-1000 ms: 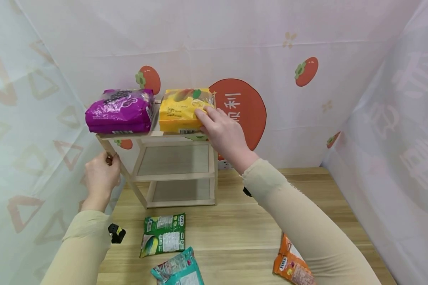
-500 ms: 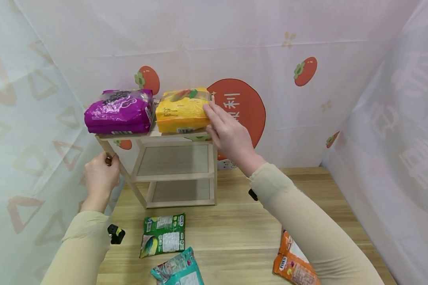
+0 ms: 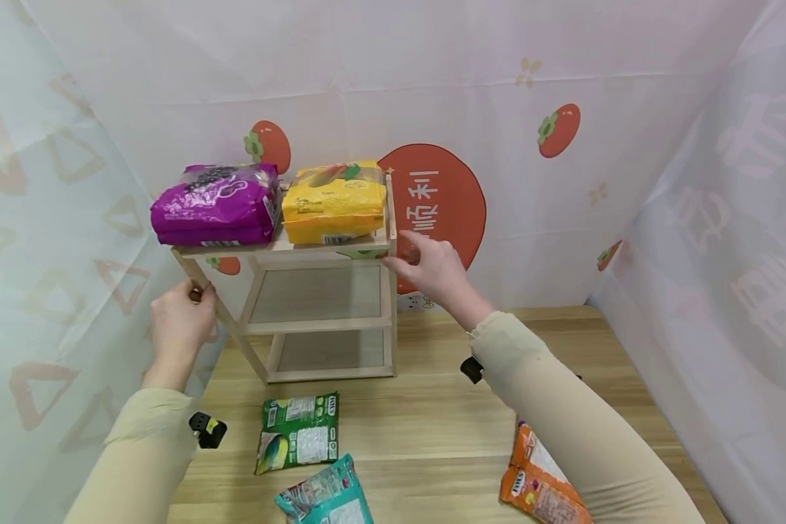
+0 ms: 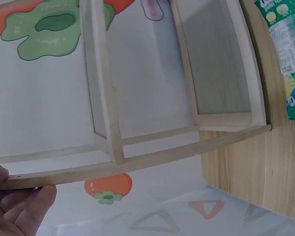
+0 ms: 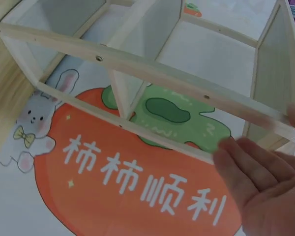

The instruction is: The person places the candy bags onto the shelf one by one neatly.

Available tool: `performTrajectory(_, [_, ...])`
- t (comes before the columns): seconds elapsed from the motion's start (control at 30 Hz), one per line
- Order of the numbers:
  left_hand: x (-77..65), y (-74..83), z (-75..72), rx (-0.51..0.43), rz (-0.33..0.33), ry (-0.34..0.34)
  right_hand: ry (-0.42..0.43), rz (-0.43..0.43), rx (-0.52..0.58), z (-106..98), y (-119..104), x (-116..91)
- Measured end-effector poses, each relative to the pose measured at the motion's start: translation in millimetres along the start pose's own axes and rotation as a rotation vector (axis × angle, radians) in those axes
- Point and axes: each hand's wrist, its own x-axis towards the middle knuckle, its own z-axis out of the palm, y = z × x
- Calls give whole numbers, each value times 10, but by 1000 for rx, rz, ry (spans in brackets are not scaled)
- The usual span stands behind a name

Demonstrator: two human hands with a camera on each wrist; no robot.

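A three-tier wooden shelf [image 3: 317, 325] stands on the table, a purple bag [image 3: 215, 207] and a yellow bag with a mango picture [image 3: 335, 202] lying side by side on its top board. My left hand [image 3: 182, 320] grips the left front post [image 4: 64, 174] just below the top board, thumb on one side and fingers on the other in the left wrist view. Beside the upper right front post is my right hand [image 3: 435, 269], thumb and fingers apart. In the right wrist view its fingers [image 5: 255, 164] are extended near that post [image 5: 152, 73].
Flat on the table in front of the shelf lie a green packet [image 3: 298, 433] and a teal packet [image 3: 327, 491]. An orange packet [image 3: 540, 484] lies at right, partly under my right sleeve. Printed cloth walls [image 3: 458, 87] enclose the table.
My right hand has let go of the yellow bag and moved down and right to the post. The yellow bag has shifted slightly left, nearer the purple one. My left hand stays put.
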Motion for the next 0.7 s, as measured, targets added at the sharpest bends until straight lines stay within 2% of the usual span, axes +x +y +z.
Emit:
performTrajectory(0.1, [20,-23,-26,-8,-30,-38,-116,40,-3,55,32,10])
performTrajectory(0.17, [20,-40,-42,-18,-52,-62,-156,49,-16,92,49,18])
performTrajectory(0.4, [-109,-219,-29,-84,-136,-270,-177,37,-67,162,106,35])
performTrajectory(0.7, [-432,-572,187,-101,-180,-456,-228,8,-103,145,115,49])
